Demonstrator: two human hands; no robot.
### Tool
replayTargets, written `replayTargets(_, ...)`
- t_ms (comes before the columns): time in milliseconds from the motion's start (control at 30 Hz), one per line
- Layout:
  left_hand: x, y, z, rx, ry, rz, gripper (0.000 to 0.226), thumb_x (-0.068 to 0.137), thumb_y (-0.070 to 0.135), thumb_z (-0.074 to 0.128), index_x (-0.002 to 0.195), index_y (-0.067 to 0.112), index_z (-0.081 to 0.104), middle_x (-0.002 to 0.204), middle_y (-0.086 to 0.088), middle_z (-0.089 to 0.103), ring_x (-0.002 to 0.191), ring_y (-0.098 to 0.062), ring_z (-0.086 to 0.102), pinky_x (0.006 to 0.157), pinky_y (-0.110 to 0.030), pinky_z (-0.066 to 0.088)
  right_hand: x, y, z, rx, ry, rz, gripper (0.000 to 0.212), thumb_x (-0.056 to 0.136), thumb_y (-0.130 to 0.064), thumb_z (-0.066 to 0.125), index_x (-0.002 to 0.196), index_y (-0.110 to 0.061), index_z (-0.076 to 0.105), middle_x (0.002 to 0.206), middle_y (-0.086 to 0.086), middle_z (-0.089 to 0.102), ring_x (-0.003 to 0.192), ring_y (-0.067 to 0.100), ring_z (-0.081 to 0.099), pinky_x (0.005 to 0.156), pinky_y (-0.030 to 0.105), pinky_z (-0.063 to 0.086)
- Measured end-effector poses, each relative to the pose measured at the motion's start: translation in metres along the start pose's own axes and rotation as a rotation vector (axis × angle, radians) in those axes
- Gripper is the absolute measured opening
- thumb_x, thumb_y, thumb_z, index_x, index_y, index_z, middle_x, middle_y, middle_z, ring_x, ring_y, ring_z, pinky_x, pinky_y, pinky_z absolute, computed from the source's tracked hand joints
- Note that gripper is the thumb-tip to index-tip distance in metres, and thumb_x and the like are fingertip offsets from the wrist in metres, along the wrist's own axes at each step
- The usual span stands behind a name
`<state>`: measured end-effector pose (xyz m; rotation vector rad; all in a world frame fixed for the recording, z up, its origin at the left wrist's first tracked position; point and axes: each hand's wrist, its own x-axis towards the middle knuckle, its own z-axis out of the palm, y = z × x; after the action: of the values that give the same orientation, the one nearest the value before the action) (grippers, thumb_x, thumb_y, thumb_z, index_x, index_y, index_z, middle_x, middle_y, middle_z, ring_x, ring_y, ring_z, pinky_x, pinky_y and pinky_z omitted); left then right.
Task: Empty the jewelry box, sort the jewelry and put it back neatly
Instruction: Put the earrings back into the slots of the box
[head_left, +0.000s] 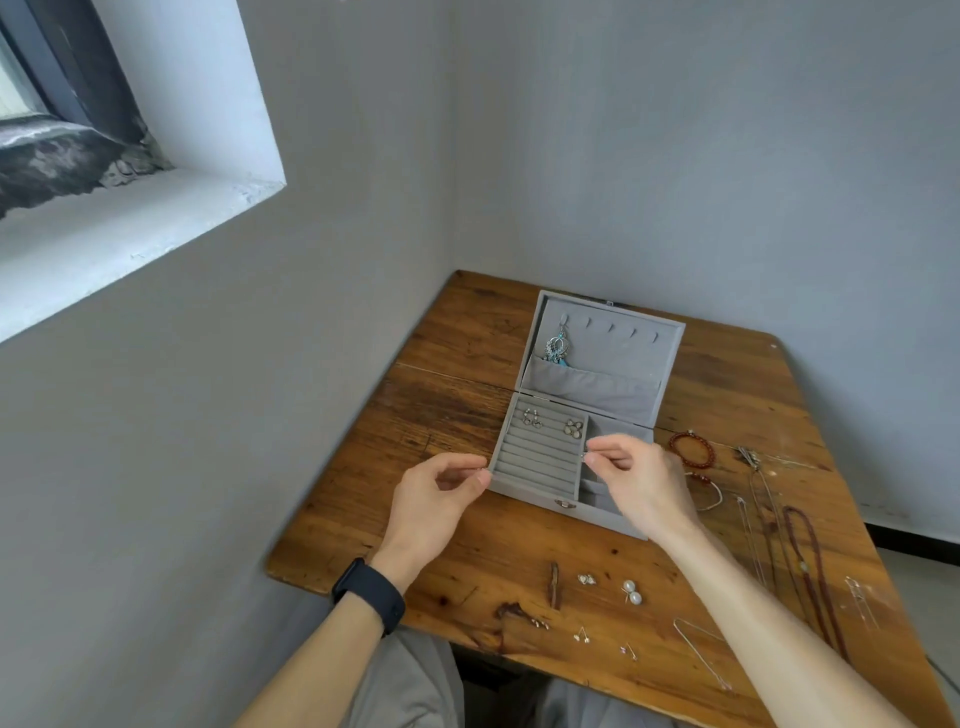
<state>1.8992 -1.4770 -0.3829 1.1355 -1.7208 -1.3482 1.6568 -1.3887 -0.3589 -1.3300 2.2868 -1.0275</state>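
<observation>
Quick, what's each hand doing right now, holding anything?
Left hand: curled on the front-left corner of the jewelry box, apparently gripping it.
Right hand: pinching a tiny silvery piece, too small to identify.

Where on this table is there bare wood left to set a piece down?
Bare table lies left of the jewelry box, out to the wall, and at the far right corner behind the red bracelet. Right of the box is crowded with chains and necklaces; the near edge holds pearl earrings and studs.
</observation>
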Motion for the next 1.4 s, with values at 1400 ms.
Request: replayTargets(1400,0.023,0.014,-0.001,0.09,-0.079,0.051,0.012,0.087,0.03,0.075,0.098,0.036,0.075,0.096,0.029,0.071,0.096,0.011,0.062,0.077,-0.003,0.044,0.056,-0.017,0.005,-0.508,-0.229,-0.043,0.018,0.095,-0.017,0.059,0.099,-0.022,0.075,0.104,0.001,0.073,0.093,0.021,0.067,0.079,0.033,0.055)
